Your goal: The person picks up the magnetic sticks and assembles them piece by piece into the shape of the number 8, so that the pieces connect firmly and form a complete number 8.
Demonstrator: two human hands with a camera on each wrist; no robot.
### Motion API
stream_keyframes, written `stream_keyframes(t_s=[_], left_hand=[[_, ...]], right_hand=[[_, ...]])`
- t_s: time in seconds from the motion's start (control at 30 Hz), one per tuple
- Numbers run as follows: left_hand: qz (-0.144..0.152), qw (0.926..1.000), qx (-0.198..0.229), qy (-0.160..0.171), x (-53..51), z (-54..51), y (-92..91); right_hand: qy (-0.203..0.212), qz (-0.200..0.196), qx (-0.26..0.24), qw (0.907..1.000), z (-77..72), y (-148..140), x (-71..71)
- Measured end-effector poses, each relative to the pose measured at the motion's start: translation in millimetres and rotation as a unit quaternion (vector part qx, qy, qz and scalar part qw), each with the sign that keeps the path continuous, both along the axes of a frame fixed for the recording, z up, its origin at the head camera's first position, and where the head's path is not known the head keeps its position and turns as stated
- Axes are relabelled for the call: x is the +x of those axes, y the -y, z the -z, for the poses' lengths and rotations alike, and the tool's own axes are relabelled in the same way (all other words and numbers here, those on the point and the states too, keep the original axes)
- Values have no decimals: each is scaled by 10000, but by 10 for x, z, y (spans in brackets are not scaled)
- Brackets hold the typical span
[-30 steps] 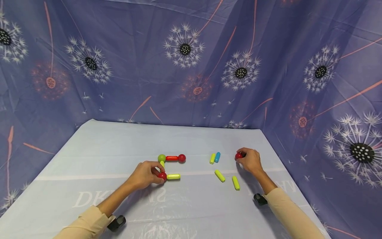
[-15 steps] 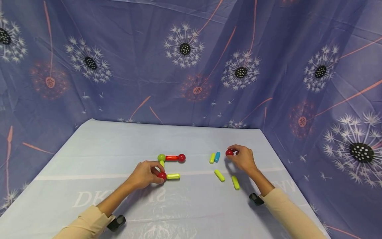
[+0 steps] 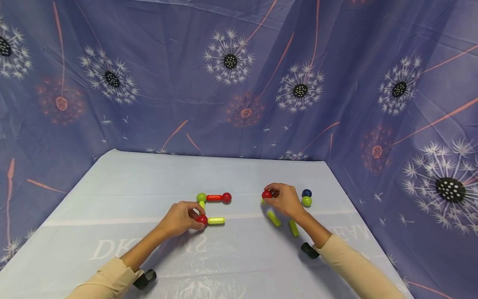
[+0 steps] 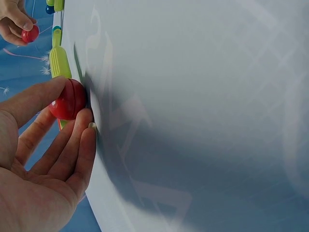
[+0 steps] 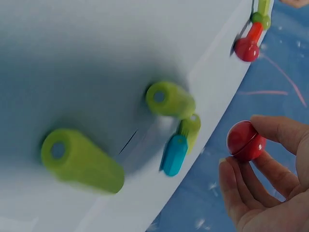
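Observation:
My left hand [image 3: 183, 219] pinches a red ball [image 3: 202, 220] on the table, joined to a yellow-green stick [image 3: 216, 221] and a second stick leading to a green ball [image 3: 201, 197]. A red stick [image 3: 214, 198] links that green ball to another red ball [image 3: 226, 197]. Between thumb and fingers, my right hand [image 3: 285, 200] holds a separate red ball [image 3: 267, 194], raised off the table in the right wrist view. Beneath it in the head view, a yellow-green stick is mostly covered; the blue stick [image 5: 175, 155] shows in the right wrist view.
Two loose yellow-green sticks [image 3: 274, 218] [image 3: 293, 228] lie in front of my right hand. Right of that hand are a dark blue ball [image 3: 306, 193] and a green ball [image 3: 306, 201]. A patterned cloth [image 3: 168, 83] hangs behind the white table [image 3: 149, 174].
My right hand has moved left with its red ball, uncovering the blue and green balls and covering the blue stick in the head view. My left hand has stayed in place.

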State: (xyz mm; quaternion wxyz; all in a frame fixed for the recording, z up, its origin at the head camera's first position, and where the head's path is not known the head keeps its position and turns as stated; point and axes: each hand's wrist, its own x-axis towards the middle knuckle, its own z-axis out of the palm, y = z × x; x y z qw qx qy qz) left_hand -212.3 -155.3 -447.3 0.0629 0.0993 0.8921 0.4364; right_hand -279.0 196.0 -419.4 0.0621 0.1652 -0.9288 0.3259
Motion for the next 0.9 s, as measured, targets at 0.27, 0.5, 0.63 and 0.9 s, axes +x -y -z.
stream_keyframes(t_s=[0.27, 0.5, 0.63, 0.9], left_hand=[[73, 10000, 45, -32, 0, -1, 13], [67, 10000, 20, -63, -1, 1, 13], [60, 10000, 1, -57, -1, 7, 10], [68, 10000, 15, -11, -15, -9, 7]], right_hand=[[194, -218, 56, 9996, 8, 191, 96], [258, -444, 165, 9985, 28, 342, 182], [405, -641, 154, 9970, 60, 410, 222], [665, -951, 221, 9930, 110, 543, 282]])
